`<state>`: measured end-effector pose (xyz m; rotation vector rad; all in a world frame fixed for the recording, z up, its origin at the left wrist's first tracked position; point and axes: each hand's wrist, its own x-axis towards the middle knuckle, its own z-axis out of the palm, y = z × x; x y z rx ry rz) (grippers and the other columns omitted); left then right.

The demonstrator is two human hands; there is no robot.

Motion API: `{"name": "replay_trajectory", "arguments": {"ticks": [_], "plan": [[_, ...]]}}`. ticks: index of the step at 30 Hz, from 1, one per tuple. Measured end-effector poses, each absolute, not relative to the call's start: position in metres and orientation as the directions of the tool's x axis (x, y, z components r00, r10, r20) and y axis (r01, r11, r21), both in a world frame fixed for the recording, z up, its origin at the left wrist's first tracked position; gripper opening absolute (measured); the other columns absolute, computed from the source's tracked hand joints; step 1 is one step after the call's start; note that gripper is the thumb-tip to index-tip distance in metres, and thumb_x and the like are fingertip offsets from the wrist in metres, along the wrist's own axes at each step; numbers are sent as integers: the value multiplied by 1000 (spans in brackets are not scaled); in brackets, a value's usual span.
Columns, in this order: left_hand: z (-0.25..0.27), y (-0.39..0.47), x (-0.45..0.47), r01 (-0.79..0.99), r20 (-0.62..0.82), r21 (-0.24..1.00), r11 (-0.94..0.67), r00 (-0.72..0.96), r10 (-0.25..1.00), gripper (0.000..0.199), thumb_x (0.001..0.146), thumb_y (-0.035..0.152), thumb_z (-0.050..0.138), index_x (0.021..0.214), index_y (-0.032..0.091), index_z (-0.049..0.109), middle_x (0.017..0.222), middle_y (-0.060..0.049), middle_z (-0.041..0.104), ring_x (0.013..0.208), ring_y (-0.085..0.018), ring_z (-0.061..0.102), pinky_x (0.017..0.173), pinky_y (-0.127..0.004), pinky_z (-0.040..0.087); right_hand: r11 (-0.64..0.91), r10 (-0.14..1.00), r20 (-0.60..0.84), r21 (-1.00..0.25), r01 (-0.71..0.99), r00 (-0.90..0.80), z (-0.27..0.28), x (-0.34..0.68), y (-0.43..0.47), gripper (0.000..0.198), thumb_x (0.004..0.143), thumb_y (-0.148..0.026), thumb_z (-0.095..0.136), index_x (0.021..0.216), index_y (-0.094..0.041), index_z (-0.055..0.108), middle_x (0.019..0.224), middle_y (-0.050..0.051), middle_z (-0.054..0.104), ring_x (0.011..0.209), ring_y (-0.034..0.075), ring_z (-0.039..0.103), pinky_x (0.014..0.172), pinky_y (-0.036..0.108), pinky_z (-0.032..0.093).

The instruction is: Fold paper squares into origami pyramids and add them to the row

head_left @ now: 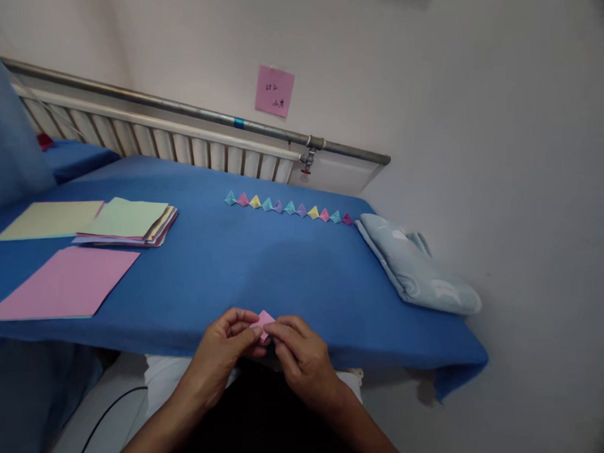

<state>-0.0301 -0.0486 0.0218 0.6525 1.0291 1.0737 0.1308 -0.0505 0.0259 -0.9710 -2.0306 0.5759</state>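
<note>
Bench (pixel 205 269), draped in blue cloth, slants across the middle of my view, its near edge passing by the wrists at bottom centre and one corner drooping at lower right. From here I have a broad stretch of cloth between the hands and the row of folded paper pieces (pixel 289 208) at upper centre. On the left I am bounded by the paper stack (pixel 125 219) and the pink sheet (pixel 64 283), which reaches close to the near edge; on the right, by the folded blanket (pixel 415 268).

Both forearms rise from the bottom of the frame and angle inward. At bottom centre, the left hand (pixel 228 337) and right hand (pixel 304 353) meet around the small pink paper (pixel 265 320), the fingers of each pinching it. I cannot tell whether it touches the cloth.
</note>
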Motion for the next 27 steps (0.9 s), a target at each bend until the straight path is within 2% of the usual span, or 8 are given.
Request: {"name": "replay_trajectory", "arguments": {"ticks": [2,4,6,8,10,19,23,27], "plan": [[23,-49,-30,-381,-357,848,369,105,928,39,57,35,79,83,16,57,69,1,68,62,-12,63,63,-25,52,573,813,435,-716,400,-387,24,131,-51,29,88,-14,45,107,-23,65,97,7,63,91,17,60,82,31,49],[24,-49,-30,-334,-348,871,361,101,932,37,57,34,78,81,17,56,68,2,67,58,-11,61,62,-25,50,448,886,364,-832,326,-288,22,131,-51,26,88,-19,48,108,-22,64,94,5,64,85,16,60,76,29,49],[24,-50,-31,-270,-314,904,330,103,944,33,58,33,75,81,17,56,67,3,66,58,-11,60,62,-25,48,231,964,191,-945,233,-183,21,130,-49,23,87,-24,51,107,-20,63,82,2,62,69,12,58,63,24,47],[24,-50,-31,-198,-264,939,281,109,958,29,61,32,71,81,18,56,67,3,66,60,-12,60,63,-25,46,33,987,5,-985,171,-162,21,129,-48,21,86,-29,52,99,-19,65,70,-2,58,55,9,50,52,21,41],[23,-51,-32,-127,-219,964,235,128,967,24,65,31,67,83,19,56,70,2,67,65,-13,61,65,-26,45,-51,974,-84,-986,159,-209,23,129,-47,18,83,-30,56,90,-18,68,67,-3,58,54,8,47,51,20,38],[25,-53,-33,101,-205,977,187,218,954,19,71,34,60,84,21,59,72,1,67,69,-15,61,65,-27,43,-118,971,-138,-987,112,-196,31,127,-46,8,74,-26,63,72,-19,67,66,-3,62,65,12,56,65,24,43],[25,-52,-34,106,-212,976,191,239,948,20,71,35,62,84,20,58,73,0,67,70,-16,61,67,-27,44,-194,966,-198,-980,39,-168,28,125,-46,10,73,-26,64,67,-18,66,59,-5,56,57,9,49,54,20,37],[26,-53,-36,-19,-261,961,277,278,924,28,73,38,64,93,19,59,77,0,69,75,-16,64,73,-29,47,-371,927,-348,-904,-213,-140,22,124,-44,13,69,-28,68,66,-15,64,51,-6,49,46,5,38,42,18,24]]}}
